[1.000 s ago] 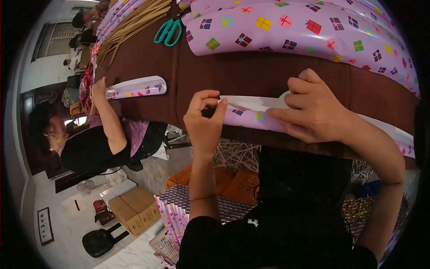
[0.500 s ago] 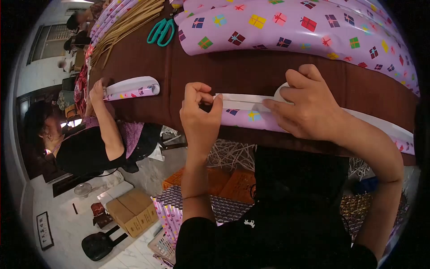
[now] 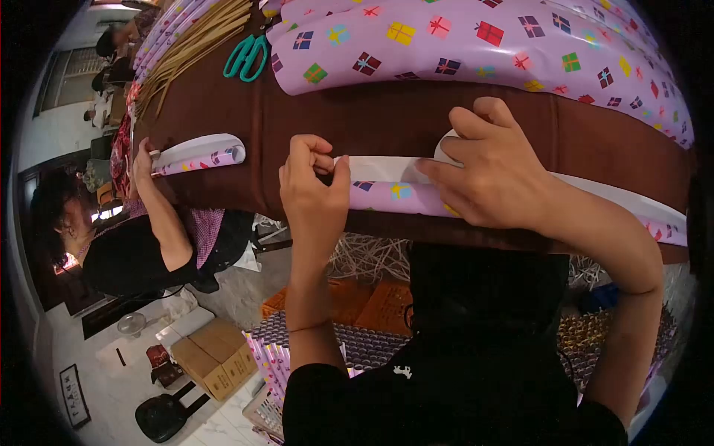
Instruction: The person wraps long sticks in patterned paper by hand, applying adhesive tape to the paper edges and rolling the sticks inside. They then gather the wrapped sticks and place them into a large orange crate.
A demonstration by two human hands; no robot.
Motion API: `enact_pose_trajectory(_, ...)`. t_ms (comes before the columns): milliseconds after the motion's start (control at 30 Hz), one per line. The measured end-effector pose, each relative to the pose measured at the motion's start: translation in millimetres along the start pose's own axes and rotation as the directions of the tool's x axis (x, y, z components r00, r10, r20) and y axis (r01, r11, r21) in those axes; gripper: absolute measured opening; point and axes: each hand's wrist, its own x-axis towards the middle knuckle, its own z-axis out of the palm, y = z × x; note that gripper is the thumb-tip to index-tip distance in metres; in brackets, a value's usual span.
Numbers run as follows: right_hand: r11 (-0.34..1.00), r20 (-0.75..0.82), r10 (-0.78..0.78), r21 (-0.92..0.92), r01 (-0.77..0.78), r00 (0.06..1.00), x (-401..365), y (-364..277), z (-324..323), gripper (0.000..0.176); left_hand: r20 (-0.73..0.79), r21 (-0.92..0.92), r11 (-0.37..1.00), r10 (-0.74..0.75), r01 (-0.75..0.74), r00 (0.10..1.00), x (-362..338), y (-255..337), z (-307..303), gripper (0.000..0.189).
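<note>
A strip of purple gift-print paper (image 3: 401, 195) lies along the table's near edge, its white underside turned up along the far side. My left hand (image 3: 316, 175) pinches the paper's left end between thumb and curled fingers. With its fingers bent, my right hand (image 3: 483, 167) grips the paper further right; its fingertips rest on the white part, and a white curl of paper shows behind them. Beyond both hands lies a large purple sheet (image 3: 461, 44) printed with gift boxes.
Teal-handled scissors (image 3: 246, 58) and a bundle of thin brown strips (image 3: 186, 48) lie on the brown tablecloth (image 3: 335, 115). At the left, a co-worker (image 3: 141, 238) holds another paper piece (image 3: 201, 154). Cardboard boxes (image 3: 216, 357) and a black stool (image 3: 162, 416) stand on the floor.
The whole view has shifted, so things appear slightly further left. Both hands keep their grip on the paper, and more of its white side shows between them.
</note>
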Motion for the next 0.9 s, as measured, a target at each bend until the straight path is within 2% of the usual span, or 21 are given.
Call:
enact_pose_trajectory(67, 1.0, 0.014, 0.003, 0.009, -0.004, 1.0, -0.1, 0.3, -0.7, 0.016, 0.013, -0.024, 0.997, -0.067, 0.067, 0.998, -0.4, 0.3, 0.2, 0.023)
enact_pose_trajectory(500, 1.0, 0.065, -0.024, -0.003, 0.024, 0.998, 2.5, 1.0, -0.9, 0.016, 0.047, -0.018, 0.998, -0.064, 0.065, 0.997, 4.0, 1.4, -2.7, 0.024)
enact_pose_trajectory(567, 1.0, 0.085, -0.016, 0.014, 0.015, 0.996, 2.3, 1.0, -1.3, 0.018, 0.084, 0.049, 0.999, -0.021, 0.017, 0.996, 7.6, 0.8, -7.7, 0.026)
enact_pose_trajectory(600, 0.999, 0.107, -0.009, 0.034, 0.006, 0.994, 1.6, 0.9, -1.4, 0.025, 0.084, 0.049, 0.999, -0.018, 0.014, 0.996, 9.9, 1.6, -11.1, 0.026)
enact_pose_trajectory(667, 0.999, 0.096, -0.02, 0.032, 0.017, 0.995, 0.2, 1.6, -0.6, 0.024, 0.168, 0.2, 0.977, -0.106, 0.072, 0.98, 15.2, 3.6, -19.4, 0.029)
enact_pose_trajectory(700, 0.999, 0.085, -0.032, 0.031, 0.029, 0.996, -0.2, 1.9, -0.3, 0.024, 0.168, 0.202, 0.977, -0.101, 0.067, 0.981, 16.8, 1.0, -21.9, 0.029)
enact_pose_trajectory(733, 0.999, 0.079, -0.029, 0.028, 0.027, 0.996, -0.2, 1.5, -0.3, 0.024, 0.175, 0.211, 0.978, -0.044, 0.006, 0.984, 17.6, -4.1, -23.3, 0.027)
enact_pose_trajectory(767, 0.999, 0.062, -0.033, 0.011, 0.033, 0.998, 0.6, 1.2, -0.4, 0.016, 0.182, 0.219, 0.974, 0.016, -0.057, 0.983, 18.7, -8.0, -23.0, 0.024)
enact_pose_trajectory(800, 0.999, 0.044, -0.037, -0.007, 0.037, 0.998, 1.1, 0.9, -0.5, 0.016, 0.184, 0.221, 0.973, 0.025, -0.067, 0.983, 18.5, -10.5, -21.2, 0.024)
enact_pose_trajectory(867, 1.0, 0.043, -0.03, -0.009, 0.03, 0.999, 0.6, 0.0, 0.9, 0.016, 0.002, 0.285, 0.948, 0.146, -0.14, 0.989, 13.6, -11.9, -17.3, 0.021)
enact_pose_trajectory(900, 1.0, 0.047, -0.026, -0.009, 0.026, 0.999, 0.2, 0.2, 1.3, 0.016, -0.106, 0.424, 0.891, 0.227, -0.163, 0.968, 8.2, 1.2, -18.5, 0.016)
